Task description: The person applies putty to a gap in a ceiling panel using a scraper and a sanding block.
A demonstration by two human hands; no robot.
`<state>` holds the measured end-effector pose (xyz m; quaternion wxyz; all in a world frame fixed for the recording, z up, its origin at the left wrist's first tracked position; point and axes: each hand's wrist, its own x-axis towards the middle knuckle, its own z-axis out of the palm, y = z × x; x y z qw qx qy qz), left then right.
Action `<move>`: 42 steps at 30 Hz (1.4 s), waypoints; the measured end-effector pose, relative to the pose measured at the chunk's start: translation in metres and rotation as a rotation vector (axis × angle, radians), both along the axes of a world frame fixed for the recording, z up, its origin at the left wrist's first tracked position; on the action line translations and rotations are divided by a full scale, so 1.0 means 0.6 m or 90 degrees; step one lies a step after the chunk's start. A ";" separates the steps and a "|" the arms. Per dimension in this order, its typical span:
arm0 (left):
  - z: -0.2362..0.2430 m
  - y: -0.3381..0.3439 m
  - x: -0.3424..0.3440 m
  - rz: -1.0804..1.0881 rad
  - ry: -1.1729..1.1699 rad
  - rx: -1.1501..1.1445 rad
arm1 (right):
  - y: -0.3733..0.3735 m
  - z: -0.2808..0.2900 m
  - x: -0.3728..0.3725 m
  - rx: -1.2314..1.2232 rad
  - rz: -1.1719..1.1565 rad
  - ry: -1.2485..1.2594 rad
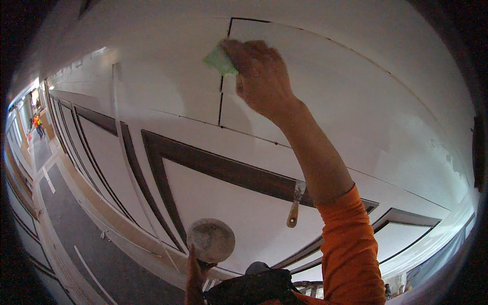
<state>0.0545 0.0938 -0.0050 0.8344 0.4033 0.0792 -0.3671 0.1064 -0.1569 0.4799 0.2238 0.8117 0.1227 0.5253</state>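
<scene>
View: head, looking at a white wall panel (pixel 183 96) with dark trim (pixel 218 170).
Right arm: rises from lower right, slanting up and leftward; orange sleeve (pixel 351 244) bunched on the forearm, wrist bare.
Right hand (pixel 262 76): raised high near upper middle, back of hand showing, fingers bent.
Right grip: closed on a pale-green flat square (pixel 219 62), which juts out to the left.
Green square's place: over the dark upright line (pixel 221 104) on the panel; contact with the surface cannot be told.
Left hand (pixel 195 272): low, at lower middle, upright, thumb at the rim.
Left grip: holding a round grey bowl (pixel 211 241); finger spread hidden.
Putty knife (pixel 293 213): blade over the trim, wooden handle down, left of the sleeve.
Corridor: far left, distant person (pixel 38 124) in orange.
</scene>
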 end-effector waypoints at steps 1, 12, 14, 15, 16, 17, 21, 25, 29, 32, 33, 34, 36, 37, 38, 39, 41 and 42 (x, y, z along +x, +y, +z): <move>0.006 0.000 -0.002 0.002 -0.015 -0.007 | 0.002 -0.004 -0.002 0.111 0.039 0.078; 0.105 -0.004 0.005 0.039 -0.038 -0.149 | 0.037 -0.257 -0.235 0.564 0.389 0.457; 0.155 -0.018 0.000 0.071 -0.105 -0.122 | 0.030 -0.320 -0.273 0.587 0.411 0.526; 0.163 -0.022 -0.001 0.063 -0.124 -0.111 | 0.025 -0.344 -0.285 0.604 0.415 0.556; 0.167 -0.022 0.002 0.058 -0.147 -0.105 | 0.020 -0.370 -0.288 0.616 0.426 0.581; 0.170 -0.021 0.001 0.052 -0.169 -0.099 | 0.019 -0.391 -0.286 0.626 0.433 0.605; 0.173 -0.024 -0.003 0.043 -0.191 -0.032 | 0.013 -0.442 -0.271 0.649 0.434 0.680; 0.171 -0.013 0.004 0.013 -0.202 0.010 | 0.006 -0.468 -0.248 0.667 0.438 0.776; 0.219 -0.012 -0.012 -0.022 -0.202 0.058 | -0.004 -0.477 -0.242 0.654 0.375 0.873; 0.181 -0.008 0.005 -0.071 -0.171 0.036 | 0.002 -0.464 -0.239 0.697 0.325 0.951; 0.168 -0.009 0.009 -0.083 -0.166 0.030 | 0.003 -0.461 -0.238 0.687 0.304 0.949; 0.159 -0.009 0.012 -0.084 -0.172 0.034 | 0.005 -0.459 -0.238 0.676 0.283 0.947; 0.156 -0.008 0.012 -0.094 -0.171 0.045 | -0.001 -0.476 -0.239 0.692 0.316 0.914; 0.174 -0.009 0.011 -0.105 -0.162 0.051 | -0.007 -0.504 -0.241 0.720 0.367 0.880; 0.190 -0.011 0.008 -0.113 -0.162 0.057 | -0.012 -0.517 -0.243 0.745 0.379 0.879; 0.205 -0.010 0.006 -0.118 -0.160 0.063 | -0.010 -0.520 -0.241 0.770 0.394 0.880; 0.212 -0.009 0.004 -0.120 -0.167 0.078 | -0.003 -0.507 -0.233 0.815 0.343 0.949; 0.207 -0.007 0.003 -0.117 -0.166 0.087 | -0.001 -0.499 -0.233 0.809 0.312 0.948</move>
